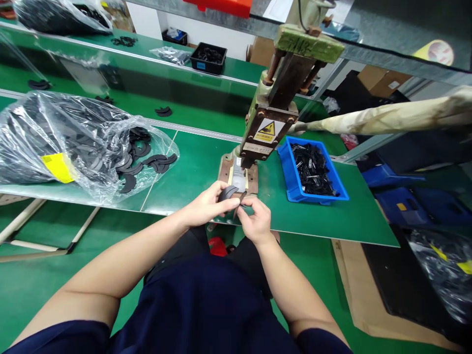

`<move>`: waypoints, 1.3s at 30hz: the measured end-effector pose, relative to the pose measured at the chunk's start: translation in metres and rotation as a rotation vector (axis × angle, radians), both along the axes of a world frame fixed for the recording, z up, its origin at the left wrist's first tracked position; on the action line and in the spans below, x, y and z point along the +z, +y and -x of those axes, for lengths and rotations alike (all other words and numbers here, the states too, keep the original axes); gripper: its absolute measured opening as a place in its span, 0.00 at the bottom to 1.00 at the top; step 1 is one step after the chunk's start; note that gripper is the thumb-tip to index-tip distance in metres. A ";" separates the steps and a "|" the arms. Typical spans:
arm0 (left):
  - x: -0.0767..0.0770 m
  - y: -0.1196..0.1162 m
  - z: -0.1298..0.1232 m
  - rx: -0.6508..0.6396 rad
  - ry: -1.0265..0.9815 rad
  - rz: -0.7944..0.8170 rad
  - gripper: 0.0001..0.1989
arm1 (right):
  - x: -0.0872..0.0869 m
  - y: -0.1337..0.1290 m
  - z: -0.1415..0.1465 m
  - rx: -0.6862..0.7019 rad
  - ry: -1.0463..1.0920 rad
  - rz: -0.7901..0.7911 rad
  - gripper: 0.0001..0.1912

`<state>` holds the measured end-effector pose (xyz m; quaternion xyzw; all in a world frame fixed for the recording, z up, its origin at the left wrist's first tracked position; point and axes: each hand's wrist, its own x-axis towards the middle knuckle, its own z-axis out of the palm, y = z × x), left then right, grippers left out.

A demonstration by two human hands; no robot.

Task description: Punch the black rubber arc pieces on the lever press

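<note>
A curved black piece [228,192] is held in my left hand [208,204], between the thumb and fingers. My right hand [255,219] pinches a small dark strip [242,197] right beside it, and the fingertips of both hands almost meet. Both hands are at the front edge of the green table, just before the base [252,180] of a press [271,123]. On that base lies a light metal fixture [239,178].
At the left, a clear plastic bag [73,142] spills curved black pieces. Right of the press stands a blue bin [313,172] of small black parts. A wrapped pole [387,115] reaches in from the right. Behind, a black bin [208,58] stands on a raised shelf.
</note>
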<state>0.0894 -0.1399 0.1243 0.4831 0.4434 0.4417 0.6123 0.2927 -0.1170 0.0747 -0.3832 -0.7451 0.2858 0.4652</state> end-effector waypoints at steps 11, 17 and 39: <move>-0.022 0.018 0.008 -0.021 -0.160 0.234 0.23 | -0.002 0.006 -0.003 0.060 -0.077 0.003 0.06; -0.048 0.070 0.051 0.356 -0.154 0.223 0.24 | 0.007 0.017 -0.043 -0.054 -0.132 -0.003 0.12; -0.099 0.258 0.111 0.535 0.137 0.107 0.12 | 0.054 0.098 -0.205 -0.569 -0.587 0.094 0.17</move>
